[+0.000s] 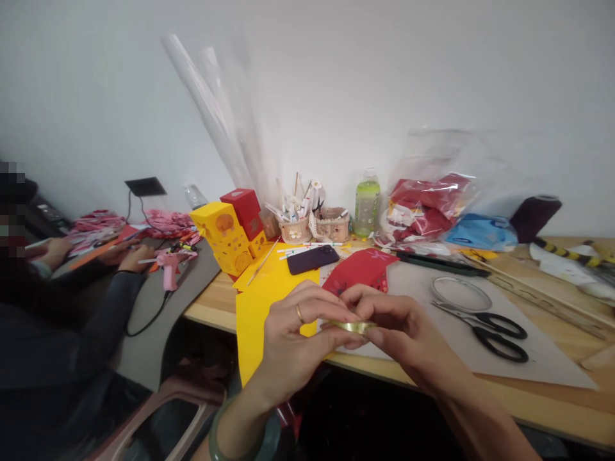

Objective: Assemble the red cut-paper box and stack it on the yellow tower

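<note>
Both of my hands are raised over the table's front edge, their fingertips meeting around a small shiny gold strip [354, 327]. It looks curved, and its ends are hidden by the fingers. My left hand [300, 330], with a ring on one finger, pinches the strip's left side. From the right, thumb and fingers of my right hand [398, 326] close on the other side. Just behind the hands lies a red paper piece [358, 272] with printed patterns. Yellow paper [252, 333] spreads to the left, and black-handled scissors [500, 333] rest on a white sheet [542, 365] at the right.
A dark phone [312, 259] lies behind the hands. Yellow and red boxes [223, 237], baskets of pens [295, 227] and a green bottle [368, 202] stand along the wall. At left, a co-worker's hands [134, 256] are near a pink glue gun [169, 269].
</note>
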A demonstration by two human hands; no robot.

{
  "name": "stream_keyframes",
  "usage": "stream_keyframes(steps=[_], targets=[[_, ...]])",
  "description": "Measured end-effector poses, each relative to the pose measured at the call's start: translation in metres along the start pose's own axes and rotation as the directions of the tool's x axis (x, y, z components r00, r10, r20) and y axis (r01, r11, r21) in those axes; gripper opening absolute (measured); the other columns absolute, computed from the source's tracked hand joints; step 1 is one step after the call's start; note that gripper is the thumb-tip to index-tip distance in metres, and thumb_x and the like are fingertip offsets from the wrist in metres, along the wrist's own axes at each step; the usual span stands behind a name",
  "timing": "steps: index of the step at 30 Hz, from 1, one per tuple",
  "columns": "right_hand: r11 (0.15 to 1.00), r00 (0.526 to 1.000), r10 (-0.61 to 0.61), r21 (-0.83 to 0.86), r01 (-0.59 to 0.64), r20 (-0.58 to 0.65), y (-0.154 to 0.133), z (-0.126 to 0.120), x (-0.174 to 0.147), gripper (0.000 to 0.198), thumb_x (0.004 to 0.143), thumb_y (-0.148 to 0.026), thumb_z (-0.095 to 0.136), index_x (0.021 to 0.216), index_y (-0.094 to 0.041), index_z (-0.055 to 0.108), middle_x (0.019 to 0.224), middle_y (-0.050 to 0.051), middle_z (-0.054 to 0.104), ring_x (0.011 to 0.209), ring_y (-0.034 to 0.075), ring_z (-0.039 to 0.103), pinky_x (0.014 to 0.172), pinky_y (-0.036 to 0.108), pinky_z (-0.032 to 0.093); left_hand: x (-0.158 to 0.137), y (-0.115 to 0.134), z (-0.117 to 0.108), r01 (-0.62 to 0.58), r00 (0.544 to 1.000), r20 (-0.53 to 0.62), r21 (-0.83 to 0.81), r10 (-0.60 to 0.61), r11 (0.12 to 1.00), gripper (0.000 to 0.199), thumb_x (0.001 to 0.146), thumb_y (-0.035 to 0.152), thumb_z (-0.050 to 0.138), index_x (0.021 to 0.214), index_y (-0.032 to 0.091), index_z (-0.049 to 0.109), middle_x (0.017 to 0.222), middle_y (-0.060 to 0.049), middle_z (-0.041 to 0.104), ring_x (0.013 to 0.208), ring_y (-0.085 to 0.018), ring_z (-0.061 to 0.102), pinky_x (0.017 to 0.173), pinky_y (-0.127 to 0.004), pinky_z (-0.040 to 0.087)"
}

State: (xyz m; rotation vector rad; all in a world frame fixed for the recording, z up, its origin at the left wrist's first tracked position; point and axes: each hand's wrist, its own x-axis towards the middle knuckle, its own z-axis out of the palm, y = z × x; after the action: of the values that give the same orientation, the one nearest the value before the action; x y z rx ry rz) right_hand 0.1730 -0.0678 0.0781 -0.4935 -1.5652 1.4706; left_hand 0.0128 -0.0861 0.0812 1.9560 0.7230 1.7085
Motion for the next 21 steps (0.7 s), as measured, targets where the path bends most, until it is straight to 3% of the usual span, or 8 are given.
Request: stream_keyframes(steps=[10,16,21], targets=[[0.998,0.998,0.054,0.009,-0.054,-0.028,0.003,-0.001,-0.001,0.023,0.073,-0.039,0.071,0.062,-0.019,0.067,0.082,0.002,0.056,0.078,0.015,0.054,0.070,0.027,0.043,0.003,0.000,-0.003,-0.137,0.987,0.099,0.119,0.125,0.983,0.009,0.074,0.013,0.072,0.082,0.017,0.070,0.074,-0.004,0.068,0.068,-0.014,0.062,0.061,-0.025,0.050],[0.996,0.994,0.083,0.034,-0.080,-0.069,0.006,-0.001,-0.004,0.027,0.073,-0.042,0.071,0.062,-0.019,0.065,0.083,0.002,0.056,0.079,0.015,0.053,0.073,0.028,0.042,0.003,0.001,0.000,-0.060,0.996,0.065,0.090,0.054,0.994,0.009,0.073,0.016,0.074,0.080,0.017,0.069,0.074,-0.004,0.068,0.070,-0.015,0.063,0.066,-0.025,0.052],[0.999,0.989,0.050,-0.002,-0.050,-0.137,0.012,-0.004,-0.006,0.035,0.070,-0.053,0.071,0.062,-0.019,0.065,0.086,0.002,0.058,0.081,0.016,0.056,0.074,0.029,0.045,0.002,0.002,0.001,-0.101,0.995,0.031,0.143,0.098,0.985,0.021,0.069,0.021,0.078,0.088,0.018,0.068,0.082,-0.004,0.067,0.076,-0.015,0.063,0.069,-0.025,0.053]])
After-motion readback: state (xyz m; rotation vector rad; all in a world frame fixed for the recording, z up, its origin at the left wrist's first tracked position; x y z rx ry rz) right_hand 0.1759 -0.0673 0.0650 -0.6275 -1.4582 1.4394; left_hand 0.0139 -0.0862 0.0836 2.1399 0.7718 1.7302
